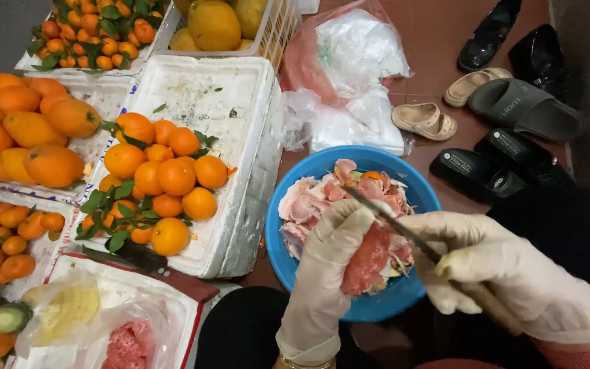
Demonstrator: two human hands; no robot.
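Two gloved hands over a blue basin (312,171) on a dark red floor (438,34). Left hand (332,249), in a thin pale glove, curled around a pink piece of peeled pomelo (367,260), fingers closed on it from the left and from behind, thumb on top. Right hand (493,263), also gloved, wrapped tight around the handle of a thin knife (390,219); blade slanted up to the left, its tip above the basin, passing just over the fruit piece. Whether the blade touches the flesh: cannot tell. Fruit piece held above the front edge of the basin, near the heap of pink and white peel scraps (308,201) inside it.

Left of the basin, a white foam box (240,102) turned over, with a pile of leafy oranges (162,184) on top. More foam trays with larger orange fruit (32,130) further left. In front, a tray with plastic bags (76,311) of peeled fruit. Behind the basin, crumpled plastic bags (356,61). At the right, several sandals and shoes (507,109) on the floor.
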